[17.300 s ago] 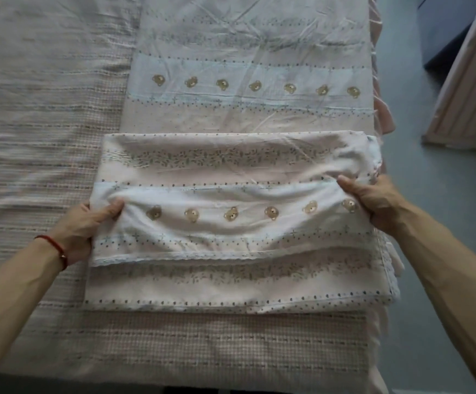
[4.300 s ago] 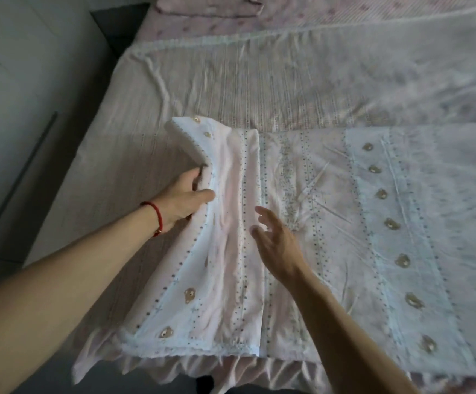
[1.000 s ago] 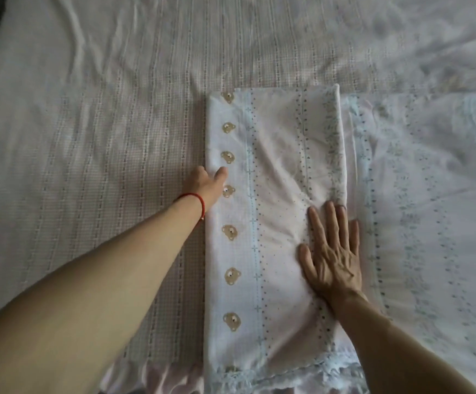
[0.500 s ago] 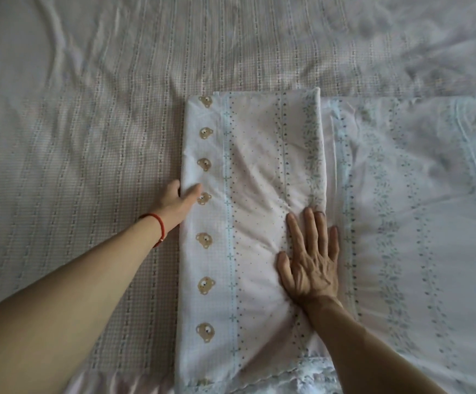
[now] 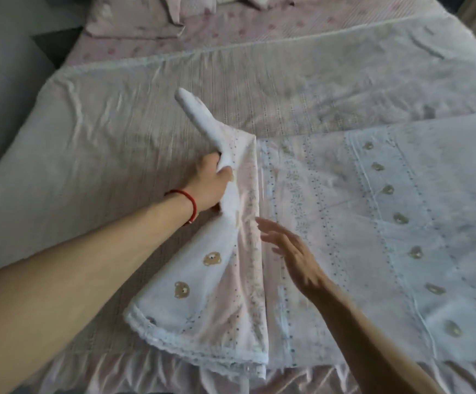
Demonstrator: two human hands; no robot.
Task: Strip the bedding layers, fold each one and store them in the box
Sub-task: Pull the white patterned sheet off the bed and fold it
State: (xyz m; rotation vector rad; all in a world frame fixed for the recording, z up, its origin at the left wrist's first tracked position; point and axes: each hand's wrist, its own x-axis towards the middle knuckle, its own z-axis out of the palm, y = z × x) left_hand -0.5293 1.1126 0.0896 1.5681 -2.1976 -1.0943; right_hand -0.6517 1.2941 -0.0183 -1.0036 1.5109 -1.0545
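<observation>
A pale pink and white sheet (image 5: 359, 223) printed with small bears and dotted stripes lies partly folded across the bed. Its folded left part (image 5: 225, 285) is lifted off the bed. My left hand (image 5: 211, 183), with a red cord at the wrist, grips that folded edge and holds it raised, so the far corner sticks up. My right hand (image 5: 293, 251) hovers open, fingers spread, just right of the lifted fold above the flat part of the sheet. No box is in view.
Under the sheet lies a beige checked blanket (image 5: 117, 143) covering the bed. A pink printed layer (image 5: 231, 27) and pillows (image 5: 134, 21) lie at the head. The bed's ruffled edge (image 5: 117, 373) runs along the bottom. Grey floor and furniture stand to the left.
The folded strip lay flat with both hands pressing on it. Now my left hand has gripped its left edge and lifted it, and my right hand has come off the cloth.
</observation>
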